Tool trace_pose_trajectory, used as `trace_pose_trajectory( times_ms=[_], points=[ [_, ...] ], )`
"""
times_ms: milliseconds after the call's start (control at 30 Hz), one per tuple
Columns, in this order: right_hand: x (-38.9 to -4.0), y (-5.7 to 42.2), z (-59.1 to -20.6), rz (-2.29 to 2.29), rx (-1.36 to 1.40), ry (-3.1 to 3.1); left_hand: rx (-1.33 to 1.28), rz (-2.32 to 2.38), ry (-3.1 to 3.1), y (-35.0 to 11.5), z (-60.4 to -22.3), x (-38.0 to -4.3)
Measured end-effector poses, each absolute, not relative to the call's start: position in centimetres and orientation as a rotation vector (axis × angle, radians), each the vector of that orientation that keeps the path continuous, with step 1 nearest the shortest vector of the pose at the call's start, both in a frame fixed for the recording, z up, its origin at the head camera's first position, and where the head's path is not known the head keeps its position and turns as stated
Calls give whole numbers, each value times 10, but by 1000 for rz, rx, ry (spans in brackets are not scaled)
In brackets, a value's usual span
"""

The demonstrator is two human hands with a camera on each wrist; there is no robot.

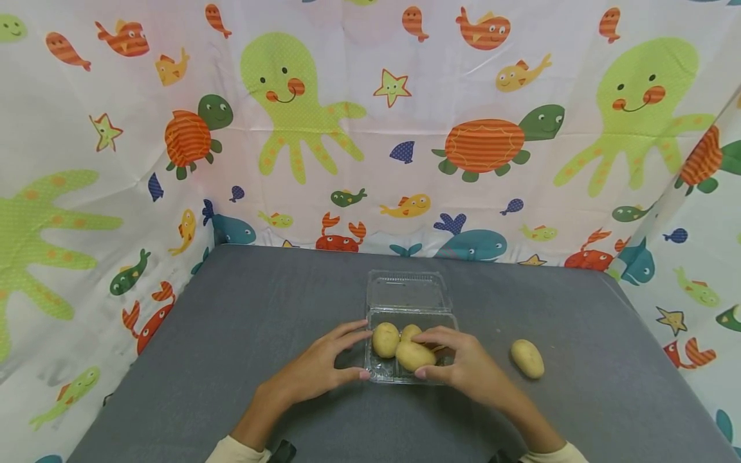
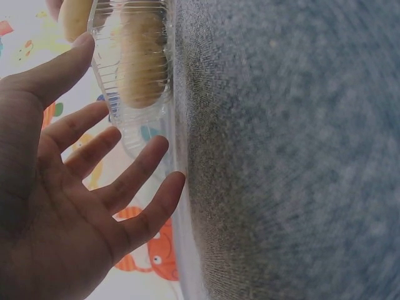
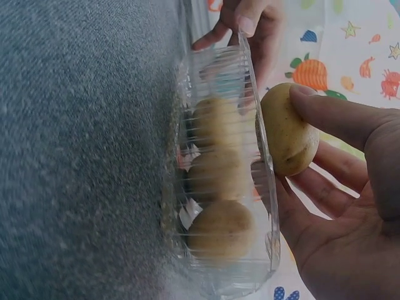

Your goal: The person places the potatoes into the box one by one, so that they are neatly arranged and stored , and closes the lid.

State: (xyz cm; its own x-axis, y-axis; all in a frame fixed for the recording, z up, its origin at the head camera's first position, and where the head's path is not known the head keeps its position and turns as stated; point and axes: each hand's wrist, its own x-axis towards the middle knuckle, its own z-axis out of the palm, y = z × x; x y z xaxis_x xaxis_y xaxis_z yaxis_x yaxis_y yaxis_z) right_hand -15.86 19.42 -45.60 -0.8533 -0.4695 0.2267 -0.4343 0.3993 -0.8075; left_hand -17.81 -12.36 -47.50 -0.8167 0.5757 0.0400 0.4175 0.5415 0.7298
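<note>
A clear plastic clamshell container (image 1: pixel 382 374) stands on the table with its lid (image 1: pixel 408 292) folded back. Pale yellow potatoes (image 1: pixel 385 340) lie inside; the right wrist view shows three through the ribbed wall. Above the rim, my right hand (image 1: pixel 463 366) holds another potato (image 3: pixel 289 130) between thumb and fingers. In the head view this held potato (image 1: pixel 415 355) overlaps those below, and the hand hides the container's right part. My left hand (image 1: pixel 318 363) is at the container's left side, fingers spread and extended, thumb tip (image 2: pixel 84 41) right at the rim.
One loose potato (image 1: pixel 527 359) lies on the grey table (image 1: pixel 278 296) to the right of my right hand. A white curtain (image 1: pixel 370 148) printed with sea animals hangs behind the table and along both sides.
</note>
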Motion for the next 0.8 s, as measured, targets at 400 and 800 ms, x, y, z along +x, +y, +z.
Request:
trace_pose_trajectory(
  times_ms=[400,800],
  points=[
    [-158,186,-460,-1455,-875,2610,824,1136,2567,-124,-475,-178],
    [-159,179,-462,-1437,-825,2605,837,1149,2562,-123,-475,-178]
  ],
)
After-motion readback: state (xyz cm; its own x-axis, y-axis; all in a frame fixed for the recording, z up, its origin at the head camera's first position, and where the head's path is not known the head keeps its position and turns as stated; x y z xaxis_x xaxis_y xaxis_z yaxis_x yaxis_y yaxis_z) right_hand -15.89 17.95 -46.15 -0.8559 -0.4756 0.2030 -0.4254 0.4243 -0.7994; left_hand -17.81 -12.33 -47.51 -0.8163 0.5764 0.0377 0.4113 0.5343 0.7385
